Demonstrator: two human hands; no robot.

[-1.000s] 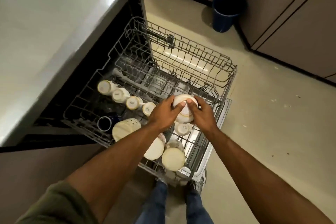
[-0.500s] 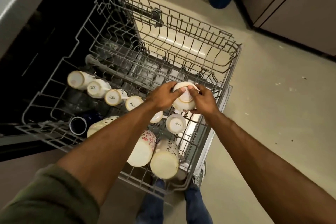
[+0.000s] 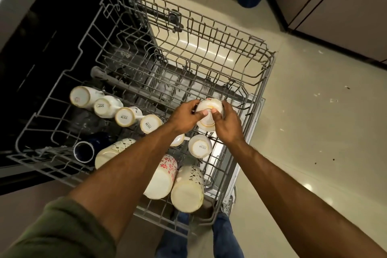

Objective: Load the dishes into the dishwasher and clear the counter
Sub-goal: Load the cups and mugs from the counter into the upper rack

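Dishes are going in: a small white ceramic cup (image 3: 209, 113), base up, is pinched by the left hand (image 3: 184, 115) and right hand (image 3: 226, 122) over the grey wire dishwasher rack (image 3: 270, 63), beyond 4 racked mugs. Next, likely seat it between tines.

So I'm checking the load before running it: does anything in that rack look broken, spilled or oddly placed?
Nothing stands out. The cups lie bottoms-up in a row in the rack, none visibly cracked; both hands hold one more cup.
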